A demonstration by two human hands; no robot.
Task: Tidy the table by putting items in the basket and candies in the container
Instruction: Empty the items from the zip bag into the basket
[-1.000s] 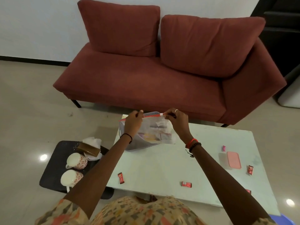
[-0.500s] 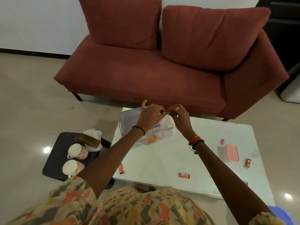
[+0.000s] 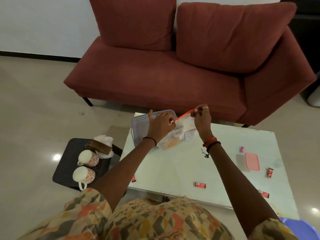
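Note:
A clear zip bag [image 3: 180, 135] with a red seal strip and pale items inside hangs over the table's far left part. My left hand [image 3: 160, 126] pinches the strip's lower left end. My right hand [image 3: 201, 118] pinches its raised right end, so the strip slants up to the right. Behind the bag sits a grey perforated basket [image 3: 140, 123], partly hidden by my left hand. A pink-lidded container [image 3: 252, 161] lies at the right. Red candies lie scattered: one near the front [image 3: 200, 185], one right of the container [image 3: 270, 172], one at the front right edge [image 3: 264, 194].
The pale table [image 3: 181, 167] stands before a red sofa [image 3: 173, 75]. A pink candy [image 3: 242, 149] lies by the container and a red one [image 3: 133, 178] by my left forearm. A black tray [image 3: 69, 170] on the floor holds two mugs, a brown object and tissue.
My hands, which met at the middle of the seal half a second ago, have moved apart to its two ends. The right end is raised.

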